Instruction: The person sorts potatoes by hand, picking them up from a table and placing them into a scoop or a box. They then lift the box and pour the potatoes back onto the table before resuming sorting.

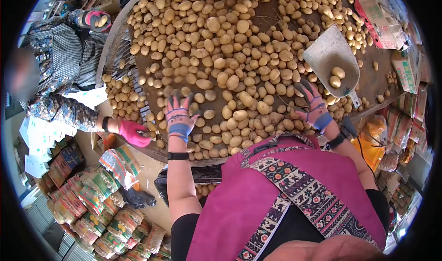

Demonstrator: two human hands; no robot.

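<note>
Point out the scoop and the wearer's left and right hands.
Scoop (pixel 326 51): head view, bare part of its pan.
Left hand (pixel 179 116): head view, its gloved back.
Right hand (pixel 317 108): head view, its gloved back.

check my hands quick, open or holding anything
Left hand: open, spread over the potatoes, nothing visibly held.
Right hand: open, thumb apart, over the potatoes, nothing visibly held.

No word, brand or number could be read. Small print crossed the back of the left glove (pixel 177 118) and of the right glove (pixel 316 110), too tiny to make out. Coloured print also stood on the carton (pixel 405 75) at the right, the sack (pixel 380 21) above it and the packs (pixel 94 200) at lower left, all illegible.
</note>
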